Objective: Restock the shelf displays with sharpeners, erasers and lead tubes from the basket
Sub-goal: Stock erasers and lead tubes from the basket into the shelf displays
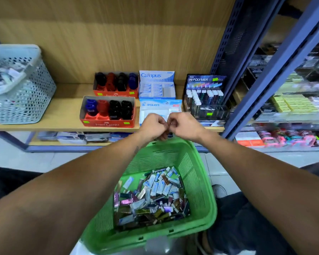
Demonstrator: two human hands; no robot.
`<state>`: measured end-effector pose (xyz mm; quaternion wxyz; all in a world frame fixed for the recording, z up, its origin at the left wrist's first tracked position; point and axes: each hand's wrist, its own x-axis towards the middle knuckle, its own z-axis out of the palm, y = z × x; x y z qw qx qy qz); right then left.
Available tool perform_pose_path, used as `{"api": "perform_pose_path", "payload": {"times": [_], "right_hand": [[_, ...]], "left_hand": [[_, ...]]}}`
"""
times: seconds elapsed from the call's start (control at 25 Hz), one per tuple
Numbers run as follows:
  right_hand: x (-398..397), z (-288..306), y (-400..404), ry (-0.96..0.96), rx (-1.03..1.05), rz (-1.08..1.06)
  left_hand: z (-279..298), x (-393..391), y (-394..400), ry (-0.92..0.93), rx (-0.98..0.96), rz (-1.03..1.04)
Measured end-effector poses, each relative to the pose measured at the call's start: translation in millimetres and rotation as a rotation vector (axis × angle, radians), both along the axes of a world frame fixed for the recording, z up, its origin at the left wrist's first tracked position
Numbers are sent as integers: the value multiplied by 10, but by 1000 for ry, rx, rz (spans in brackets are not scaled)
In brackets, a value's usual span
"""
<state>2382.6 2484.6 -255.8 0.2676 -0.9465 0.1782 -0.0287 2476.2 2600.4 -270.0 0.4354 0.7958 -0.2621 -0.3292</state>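
The green basket (201, 183) sits nearest, low between the forearms, its mixed erasers and lead tubes (151, 197) heaped loose at the bottom within easy reach. Above its far rim, the left hand (152, 127) and right hand (185, 126) meet knuckle to knuckle, fingers curled tight around something too small to identify, probably an item being readied for shelving. Beyond, the Pilot box (158, 109) lies just behind them at the shelf (63, 118) edge, flanked by the Faber-Castell sharpener tray (108, 112) and Hi-Polymer lead display (205, 96), with bare shelf leftward before the pale basket (20, 89).

Pale perforated basket (24, 92) at left end of wooden shelf (66, 115); blue metal upright (276, 70) right, blurred stock beyond; grey shoe (219, 192) on floor.
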Motion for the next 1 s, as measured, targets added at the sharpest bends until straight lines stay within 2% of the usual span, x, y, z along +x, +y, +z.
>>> {"api": "perform_pose_path", "payload": {"times": [0.08,0.2,0.28,0.36,0.52,0.76,0.88,1.0], "right_hand": [[-73,-210,293,135,33,100],[-151,-645,601,405,25,235],[-197,-981,740,512,-17,228],[-242,-1280,792,580,-40,131],[-278,-1745,761,619,-74,-78],[-284,-2334,786,636,19,-262],[-288,-2458,830,616,44,-344],[-208,-2507,847,552,155,-383]], "left_hand": [[-205,-72,435,112,63,-79],[-609,-127,828,94,304,-222],[-887,-146,959,39,433,-241],[-1104,-148,1025,-27,536,-251],[-1474,-97,1018,-101,603,-270],[-1931,-139,911,-118,595,-240],[-2125,-141,881,-121,573,-197],[-2263,-148,815,-135,589,-165]]}}
